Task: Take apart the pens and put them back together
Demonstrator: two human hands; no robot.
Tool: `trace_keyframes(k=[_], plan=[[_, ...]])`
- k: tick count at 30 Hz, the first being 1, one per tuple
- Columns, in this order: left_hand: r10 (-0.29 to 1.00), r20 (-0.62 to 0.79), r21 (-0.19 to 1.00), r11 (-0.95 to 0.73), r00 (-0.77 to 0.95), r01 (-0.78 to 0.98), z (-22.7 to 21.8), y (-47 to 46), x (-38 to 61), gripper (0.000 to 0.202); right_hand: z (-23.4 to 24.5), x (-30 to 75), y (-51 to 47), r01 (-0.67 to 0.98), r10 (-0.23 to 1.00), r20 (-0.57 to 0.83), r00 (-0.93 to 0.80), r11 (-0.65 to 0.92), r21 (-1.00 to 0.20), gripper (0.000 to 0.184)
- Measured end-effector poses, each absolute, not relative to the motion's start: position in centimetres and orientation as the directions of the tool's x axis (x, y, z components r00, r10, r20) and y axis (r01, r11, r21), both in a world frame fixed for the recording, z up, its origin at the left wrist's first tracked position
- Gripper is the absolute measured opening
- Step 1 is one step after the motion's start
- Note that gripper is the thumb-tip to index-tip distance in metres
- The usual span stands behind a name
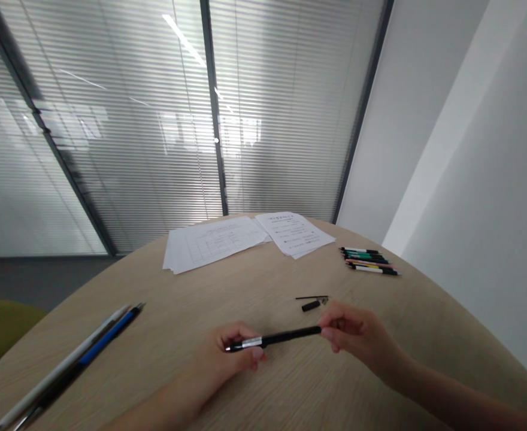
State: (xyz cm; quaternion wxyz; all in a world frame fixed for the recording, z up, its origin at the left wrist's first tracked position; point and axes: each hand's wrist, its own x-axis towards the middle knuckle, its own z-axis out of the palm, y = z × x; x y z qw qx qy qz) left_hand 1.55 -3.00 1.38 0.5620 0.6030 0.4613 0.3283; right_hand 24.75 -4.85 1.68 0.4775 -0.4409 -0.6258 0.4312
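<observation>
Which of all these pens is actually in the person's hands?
The black pen with a silver section, held between the left hand and right hand; the other pens lie on the tabletop.

Pale backlight through blinds (285, 149), streaky glare, dim foreground tabletop (227, 293).

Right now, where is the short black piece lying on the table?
In the head view, the short black piece lies right of centre, just beyond the right hand, beside a thin black rod.
</observation>
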Motion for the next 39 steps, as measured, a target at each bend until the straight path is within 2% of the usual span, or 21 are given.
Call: trace_keyframes(k=[4,6,8,10,12,14,18,22,25,29,34,39], plan=[[0.874,-0.107,0.933,-0.076,0.474,0.351,1.5,-3.5,1.7,0.012,1.5,24.9,-5.2,0.076,0.932,0.306,-0.196,0.326,-0.942,0.013],[0.852,-0.099,0.900,-0.145,0.515,0.412,1.7,-3.9,1.7,0.016,1.5,24.8,-5.4,0.027,0.913,0.327,-0.242,0.344,-0.939,0.013],[0.839,-0.103,0.900,-0.150,0.534,0.409,1.7,-4.1,1.8,0.021,1.6,24.7,-5.6,-0.019,0.904,0.320,-0.285,0.328,-0.944,0.019],[0.828,-0.102,0.940,-0.101,0.551,0.325,1.7,-4.2,1.8,0.024,1.7,24.7,-5.6,-0.034,0.910,0.296,-0.292,0.300,-0.953,0.030],[0.834,-0.087,0.972,-0.049,0.545,0.231,1.6,-4.1,1.9,0.026,1.8,24.9,-5.2,-0.007,0.928,0.281,-0.245,0.288,-0.958,0.037],[0.858,-0.052,0.981,-0.052,0.511,0.186,1.4,-3.9,1.8,0.027,1.7,25.4,-4.4,0.053,0.948,0.285,-0.143,0.295,-0.954,0.032],[0.882,0.047,0.979,-0.133,0.468,0.153,1.0,-3.8,1.4,0.024,1.0,27.0,-2.1,0.185,0.952,0.298,0.073,0.281,-0.942,0.023],[0.867,0.116,0.948,-0.242,0.484,0.206,0.7,-4.0,1.0,0.019,-0.2,28.5,0.0,0.344,0.940,0.297,0.167,0.227,-0.911,0.024],[0.874,0.158,0.914,-0.305,0.459,0.268,0.7,-4.3,0.8,0.014,-1.0,29.1,0.7,0.517,0.928,0.354,0.113,0.249,-0.819,0.022],[0.857,0.182,0.835,-0.393,0.481,0.384,0.9,-4.5,0.7,0.016,-1.9,29.4,1.0,0.722,0.913,0.400,-0.084,0.333,-0.607,0.020],[0.747,0.351,0.611,-0.639,0.564,0.467,0.6,-3.8,0.5,0.017,-2.3,29.9,0.9,0.853,0.867,0.397,-0.300,0.430,-0.294,0.026],[0.634,0.485,0.397,-0.773,0.603,0.494,-0.3,-2.1,-0.4,0.022,-2.5,30.7,1.3,0.910,0.872,0.367,-0.325,0.394,-0.131,0.024]])
